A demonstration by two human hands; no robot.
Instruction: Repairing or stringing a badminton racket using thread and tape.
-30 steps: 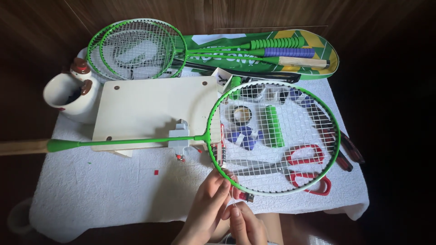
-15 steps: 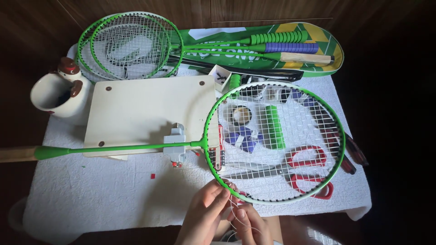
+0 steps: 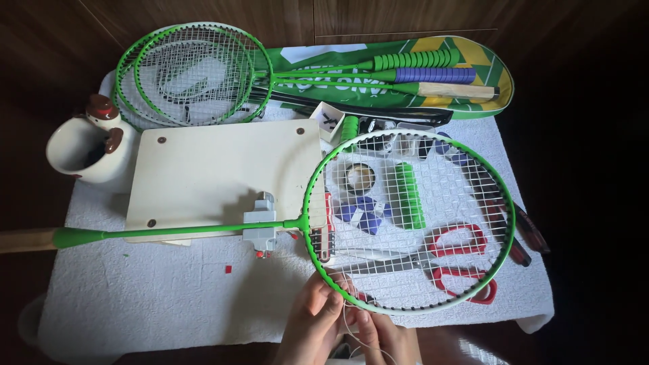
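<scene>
A green badminton racket (image 3: 412, 223) lies across a white cloth-covered table (image 3: 149, 304), its shaft held in a small grey clamp (image 3: 261, 226). My left hand (image 3: 312, 323) touches the lower left rim of the racket head with its fingertips. My right hand (image 3: 385, 338) is just beside it below the rim, pinching a thin white string (image 3: 349, 318) that runs from the frame. Under the strung head lie red-handled scissors (image 3: 460, 260), green and blue grip rolls and a small round tin.
A cream board (image 3: 216, 169) sits under the clamp. Two more green rackets (image 3: 193, 71) and a green racket bag (image 3: 405, 74) lie at the back. A white mug with brown trim (image 3: 84, 149) stands at the left edge. Pliers (image 3: 520, 233) rest at the right.
My hands have shifted slightly up to the racket rim, and the string now shows between my fingers. The view has tilted a little; the racket stays clamped.
</scene>
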